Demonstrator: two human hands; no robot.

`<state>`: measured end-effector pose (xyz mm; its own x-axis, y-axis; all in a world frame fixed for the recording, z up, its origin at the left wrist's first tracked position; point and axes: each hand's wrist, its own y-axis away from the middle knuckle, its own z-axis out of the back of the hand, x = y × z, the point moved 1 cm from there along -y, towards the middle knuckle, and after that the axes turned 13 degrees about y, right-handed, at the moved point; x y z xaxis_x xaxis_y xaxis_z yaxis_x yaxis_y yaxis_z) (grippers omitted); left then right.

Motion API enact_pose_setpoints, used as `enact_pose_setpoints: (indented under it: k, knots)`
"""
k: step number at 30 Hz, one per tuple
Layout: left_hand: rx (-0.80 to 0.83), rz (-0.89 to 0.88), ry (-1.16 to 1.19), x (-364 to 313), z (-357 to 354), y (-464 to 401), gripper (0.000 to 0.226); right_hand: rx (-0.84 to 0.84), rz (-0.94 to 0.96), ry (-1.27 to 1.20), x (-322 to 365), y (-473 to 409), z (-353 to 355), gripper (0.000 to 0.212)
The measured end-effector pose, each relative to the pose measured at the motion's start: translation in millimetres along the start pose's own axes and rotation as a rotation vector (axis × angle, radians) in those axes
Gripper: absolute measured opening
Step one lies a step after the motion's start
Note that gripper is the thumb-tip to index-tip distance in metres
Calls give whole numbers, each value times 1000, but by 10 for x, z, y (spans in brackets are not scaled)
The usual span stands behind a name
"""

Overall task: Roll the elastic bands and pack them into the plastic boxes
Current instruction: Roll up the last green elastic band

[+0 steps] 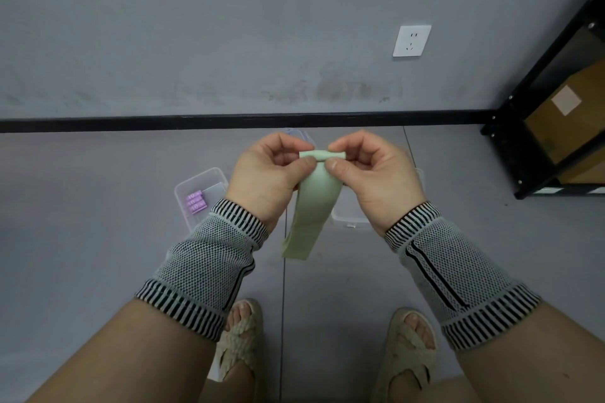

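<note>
You have one green band (314, 203) in the air in front of you, above the floor (98, 239). Its top end is curled into a small roll held level between your two hands, and the rest hangs down flat as a loose tail, ending just above the floor seam between your feet.

Your left hand (268, 173) pinches the left end of the roll, thumb on the near side and the other fingers curled behind it. Your right hand (370, 173) pinches the right end the same way, thumb pressed on the front and fingers folded over the top. Both hands are clamped on the band and almost touch each other at the thumbs.

On the floor behind your hands you can count three clear boxes, all partly hidden. The left box (199, 183) lies open beside your left wrist and holds three purple rolls (195, 203) side by side, each marked with a number. A second box (347, 219) shows under your right hand, and the rim of a third box (302, 134) peeks above your left knuckles; what those two hold cannot be seen.

You wear two knitted wrist sleeves (209, 265) and two woven sandals (237, 337). One socket (411, 40) sits on the wall, and one black rack (553, 101) with cartons stands at the right.
</note>
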<state>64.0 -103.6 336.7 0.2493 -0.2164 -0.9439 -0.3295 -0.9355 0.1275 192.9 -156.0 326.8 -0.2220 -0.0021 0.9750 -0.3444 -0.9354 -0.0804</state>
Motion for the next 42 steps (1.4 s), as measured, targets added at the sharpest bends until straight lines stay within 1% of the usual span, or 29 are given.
enact_pose_setpoints:
  k: [3, 7, 11, 15, 18, 20, 23, 25, 27, 29, 33, 36, 42]
  knots:
    - [-5, -24, -18, -4, -7, -1, 23, -18, -37, 2, -28, -15, 17, 16]
    - [13, -14, -26, 4, -8, 8, 22, -31, -73, 41, -26, -27, 39, 14]
    - [8, 96, 47, 0, -7, 9, 16, -56, -34, 85, -22, -28, 41, 18]
    - [29, 173, 47, -19, -16, 16, 11, -48, -6, 83, 8, -19, 46, 22]
    - [35, 151, 74, -35, -22, 20, 8, -65, 2, 127, 18, -20, 35, 26]
    - [26, 113, 50, -31, -13, 21, 8, -62, 1, 140, 22, -11, 16, 26]
    - [6, 47, 11, -27, 8, 16, 13, -60, -48, 54, 34, 9, 4, 22]
    - [-13, 11, 9, -36, 14, 15, 14, -111, -109, -7, 31, 15, 9, 22]
    - [-25, -17, 3, -41, 13, 16, 15, -179, -134, -6, 41, 20, 2, 17]
    - [-23, -36, -24, -36, 3, 21, 16, -225, -122, 23, 58, 33, -19, 13]
    - [-24, -62, -64, -24, 4, 16, 18, -275, -93, 69, 49, 37, -44, 15]
    - [-4, -55, -56, -25, 0, 25, 18, -297, -92, 103, 12, 27, -46, 19]
    - [68, 7, 14, -49, -17, 30, 15, -243, -122, 21, -24, 10, -11, 24]
